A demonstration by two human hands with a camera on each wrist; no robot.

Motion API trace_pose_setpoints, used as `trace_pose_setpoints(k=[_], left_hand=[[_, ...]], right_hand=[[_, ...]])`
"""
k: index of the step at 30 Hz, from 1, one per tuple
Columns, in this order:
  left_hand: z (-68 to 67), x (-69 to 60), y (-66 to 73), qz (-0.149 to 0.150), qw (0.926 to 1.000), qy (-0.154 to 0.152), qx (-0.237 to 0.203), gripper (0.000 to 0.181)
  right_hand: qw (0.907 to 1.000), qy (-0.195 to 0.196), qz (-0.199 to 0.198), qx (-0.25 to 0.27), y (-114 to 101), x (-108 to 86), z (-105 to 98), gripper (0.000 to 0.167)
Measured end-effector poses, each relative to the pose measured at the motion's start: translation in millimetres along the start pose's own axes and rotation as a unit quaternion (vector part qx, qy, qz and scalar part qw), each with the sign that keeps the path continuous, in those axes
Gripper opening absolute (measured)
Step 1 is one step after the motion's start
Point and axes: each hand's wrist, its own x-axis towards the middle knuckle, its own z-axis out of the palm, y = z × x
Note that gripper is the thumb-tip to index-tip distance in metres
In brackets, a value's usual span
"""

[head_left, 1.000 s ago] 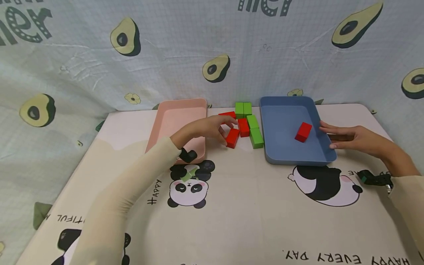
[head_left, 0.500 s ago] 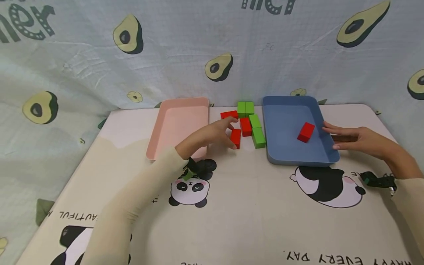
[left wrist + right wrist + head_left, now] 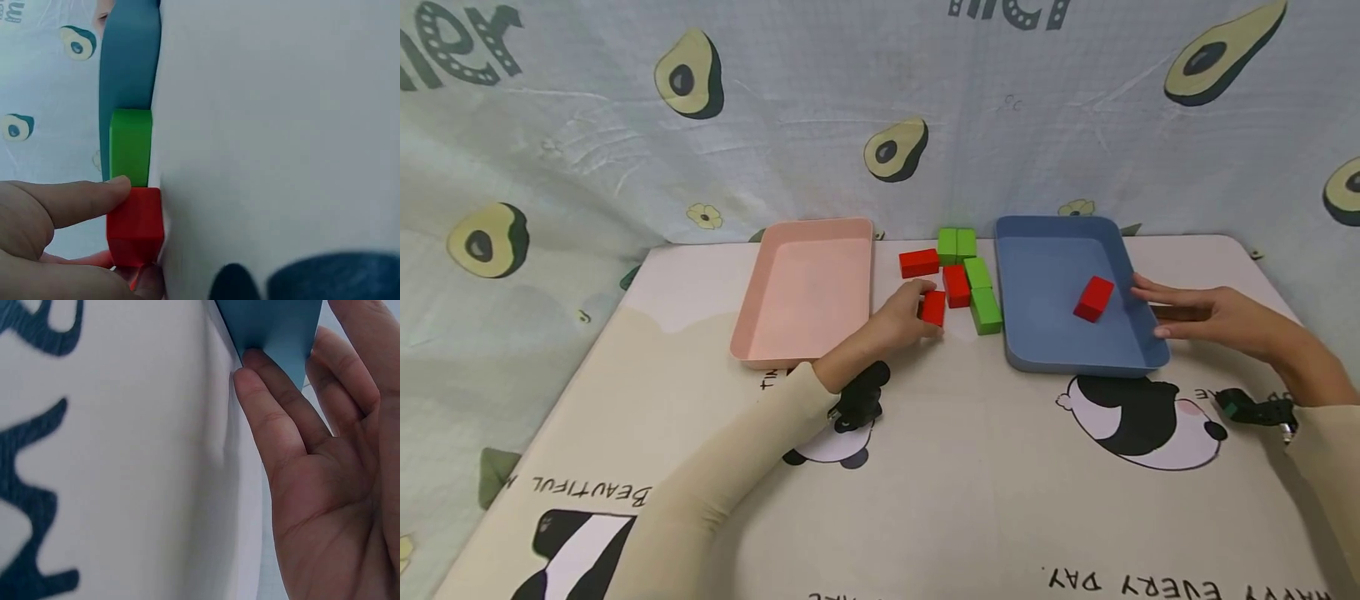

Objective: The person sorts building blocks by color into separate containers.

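My left hand (image 3: 901, 323) pinches a red block (image 3: 933, 308) between thumb and fingers, just right of the pink tray. Up close in the left wrist view, that red block (image 3: 135, 228) shows a digit on each of two opposite sides. Two more red blocks lie behind it, one at the back (image 3: 919, 263) and another (image 3: 957, 287) against the green ones. My right hand (image 3: 1213, 315) rests with extended fingers at the right side of the blue tray (image 3: 1078, 369). In the right wrist view its fingertips (image 3: 253, 381) touch the tray's outer wall (image 3: 275, 331).
Inside the blue tray lies one red block (image 3: 1093, 298). Several green blocks (image 3: 986, 311) stand between the trays, the nearest close to the blue tray's left wall. The pink tray (image 3: 805, 363) is at the left. A printed cloth (image 3: 970, 483) covers the table.
My left hand has come slightly nearer and closed its fingers on the front red block, which turned a little straighter earlier. The right hand stays at the blue tray.
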Motion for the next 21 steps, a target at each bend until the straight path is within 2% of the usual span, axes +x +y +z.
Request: trace_pose_setpoints(k=[4, 8, 12, 16, 21], left_hand=[[1.4, -3.1, -2.9, -0.005, 0.9998, 0.016, 0.006, 0.067], [3.1, -4.8, -4.9, 0.000, 0.9997, 0.024, -0.011, 0.066], [3.4, -4.7, -5.6, 0.022, 0.9990, 0.027, -0.029, 0.069], [1.5, -4.6, -6.4, 0.044, 0.9965, 0.023, -0.067, 0.070], [-1.0, -6.5, -7.2, 0.051, 0.9941, 0.018, -0.094, 0.067]], right_hand=[[1.0000, -0.005, 0.000, 0.004, -1.0, 1.4, 1.2, 0.064], [1.0000, -0.004, 0.002, 0.008, -0.5, 1.4, 1.3, 0.064], [0.9999, 0.000, 0.001, 0.014, 1.0, 0.2, 0.6, 0.063], [0.9999, 0.000, 0.003, 0.014, 2.2, -0.2, 0.6, 0.063], [0.9999, 0.000, 0.002, 0.010, 2.7, 0.4, 0.8, 0.063]])
